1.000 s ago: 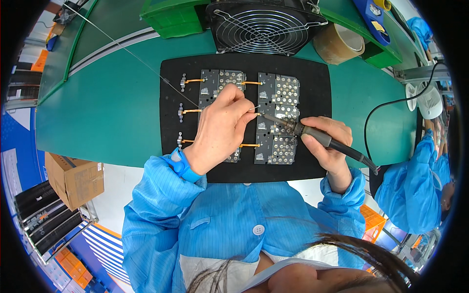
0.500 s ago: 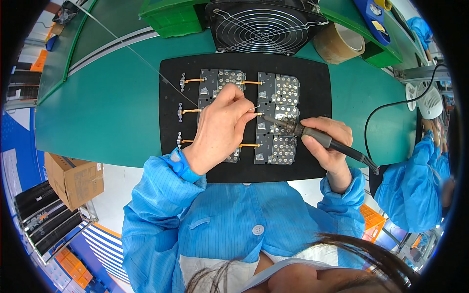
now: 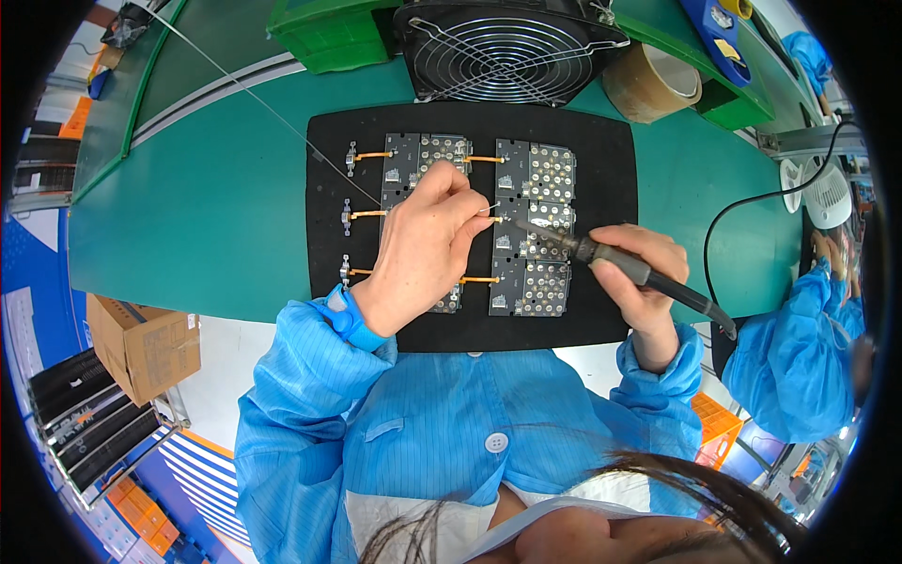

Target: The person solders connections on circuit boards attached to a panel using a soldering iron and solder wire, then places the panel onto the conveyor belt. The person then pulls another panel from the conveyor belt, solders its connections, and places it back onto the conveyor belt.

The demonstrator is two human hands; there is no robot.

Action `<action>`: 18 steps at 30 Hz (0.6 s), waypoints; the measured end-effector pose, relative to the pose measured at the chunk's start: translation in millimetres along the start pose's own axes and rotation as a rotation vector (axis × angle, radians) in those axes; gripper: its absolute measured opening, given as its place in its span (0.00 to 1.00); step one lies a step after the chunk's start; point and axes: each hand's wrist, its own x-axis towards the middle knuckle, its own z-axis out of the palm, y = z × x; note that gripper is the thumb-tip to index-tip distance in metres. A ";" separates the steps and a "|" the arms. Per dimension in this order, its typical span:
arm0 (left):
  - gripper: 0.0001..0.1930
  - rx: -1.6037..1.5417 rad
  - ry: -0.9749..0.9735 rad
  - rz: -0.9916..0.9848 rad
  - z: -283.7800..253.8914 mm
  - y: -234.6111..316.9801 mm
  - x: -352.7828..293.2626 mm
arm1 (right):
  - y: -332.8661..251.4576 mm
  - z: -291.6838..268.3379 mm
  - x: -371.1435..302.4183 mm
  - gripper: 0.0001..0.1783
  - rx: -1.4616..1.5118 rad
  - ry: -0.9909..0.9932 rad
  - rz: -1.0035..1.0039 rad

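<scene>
My left hand (image 3: pixel 423 240) lies over the left column of dark circuit boards (image 3: pixel 402 155), hiding part of them. Its fingers pinch a thin solder wire (image 3: pixel 235 83) that runs in from the upper left; a short bent end shows beyond the fingertips. My right hand (image 3: pixel 646 273) grips a soldering iron (image 3: pixel 625 265), whose tip points left over the middle board of the right column (image 3: pixel 552 174). That tip is slightly apart from the solder end. Small orange flex cables (image 3: pixel 485 159) join at the boards' left edges, some with little metal connectors (image 3: pixel 350 158).
A black mat (image 3: pixel 606 179) under the boards rests on the green table (image 3: pixel 225 207). Behind it stand a black fan (image 3: pixel 507 56), a tape roll (image 3: pixel 653 83) and a green bin (image 3: pixel 329 38). The iron's cord (image 3: pixel 719 216) loops right, near another person's blue sleeve (image 3: pixel 785 367).
My right hand has drawn the soldering iron slightly to the right, so its tip is farther from the solder wire's end. My left hand stays in place.
</scene>
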 end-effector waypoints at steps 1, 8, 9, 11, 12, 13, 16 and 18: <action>0.06 -0.003 0.002 -0.001 -0.2 0.5 -0.2 | -1.9 -2.6 -0.5 0.15 -0.004 0.049 0.008; 0.07 -0.077 -0.060 -0.067 -9.8 6.2 4.9 | 8.7 -39.7 -2.8 0.18 -0.154 0.624 0.021; 0.07 -0.068 -0.042 -0.057 -11.9 7.9 5.7 | 13.8 -46.1 3.1 0.18 -0.229 0.653 -0.002; 0.06 -0.071 -0.043 -0.070 -18.3 12.0 5.0 | 27.5 -55.3 16.8 0.18 -0.321 0.653 -0.008; 0.06 -0.074 -0.046 -0.065 -19.2 11.6 3.9 | 34.1 -61.3 22.5 0.18 -0.423 0.650 -0.008; 0.05 -0.080 -0.014 -0.036 -19.3 10.7 2.8 | 44.4 -68.8 25.3 0.19 -0.491 0.569 -0.011; 0.04 -0.078 0.000 -0.017 -23.4 17.1 -1.2 | 48.7 -72.9 20.5 0.20 -0.291 0.417 0.193; 0.04 -0.093 -0.042 0.017 -24.0 21.8 -7.7 | 41.7 -63.9 9.0 0.18 -0.176 0.361 0.156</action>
